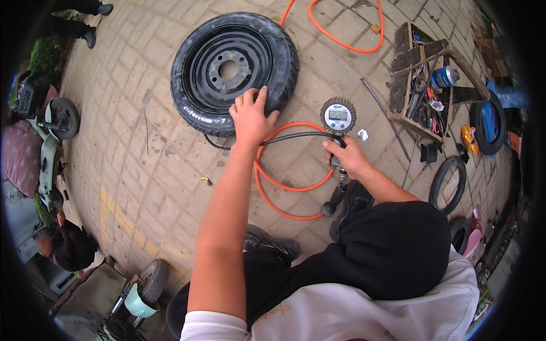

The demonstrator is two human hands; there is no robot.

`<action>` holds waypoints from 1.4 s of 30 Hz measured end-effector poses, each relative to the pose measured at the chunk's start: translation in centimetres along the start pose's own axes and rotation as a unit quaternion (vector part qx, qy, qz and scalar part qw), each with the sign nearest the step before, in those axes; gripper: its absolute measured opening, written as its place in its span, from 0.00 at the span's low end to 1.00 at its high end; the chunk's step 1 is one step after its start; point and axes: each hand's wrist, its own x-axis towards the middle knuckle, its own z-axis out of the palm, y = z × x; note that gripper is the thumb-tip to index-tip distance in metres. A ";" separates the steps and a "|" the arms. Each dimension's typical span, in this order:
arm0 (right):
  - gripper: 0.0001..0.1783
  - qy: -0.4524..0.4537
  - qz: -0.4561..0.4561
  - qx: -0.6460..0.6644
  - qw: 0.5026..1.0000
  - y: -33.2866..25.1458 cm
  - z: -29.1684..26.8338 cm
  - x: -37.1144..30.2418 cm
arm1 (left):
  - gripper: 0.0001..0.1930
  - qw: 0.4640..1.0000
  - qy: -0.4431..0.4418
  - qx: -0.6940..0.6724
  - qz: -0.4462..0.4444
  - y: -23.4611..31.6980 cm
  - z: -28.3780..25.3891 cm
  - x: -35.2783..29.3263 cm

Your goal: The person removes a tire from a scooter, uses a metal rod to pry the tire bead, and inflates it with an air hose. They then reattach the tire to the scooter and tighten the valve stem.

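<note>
Black gauge (338, 127) points lengthwise forward, its dial (339, 115) foremost.

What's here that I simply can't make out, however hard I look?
All in the head view:
- The far end of the black hose: hidden by the tyre.
- Part of the gauge grip: covered by the right hand.
- The rest of the orange hose: cut off by the top edge.
- The bottom of the toolbox: mostly buried under its contents.
</note>
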 end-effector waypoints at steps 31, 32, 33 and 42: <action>0.09 0.009 0.002 -0.022 1.000 1.3 -0.4 -0.1 | 0.29 0.999 0.029 0.041 0.019 1.5 0.0 -2.2; 0.09 0.009 0.003 -0.024 1.000 1.3 -0.4 -0.1 | 0.29 0.999 0.024 0.043 0.016 1.4 0.1 -2.2; 0.09 0.011 0.004 -0.023 1.000 1.3 -0.4 -0.1 | 0.29 0.999 0.026 0.040 0.023 1.4 0.2 -2.3; 0.09 0.011 0.010 -0.030 0.999 1.7 -0.5 -0.2 | 0.47 0.986 0.009 0.164 -0.032 1.5 1.0 -2.1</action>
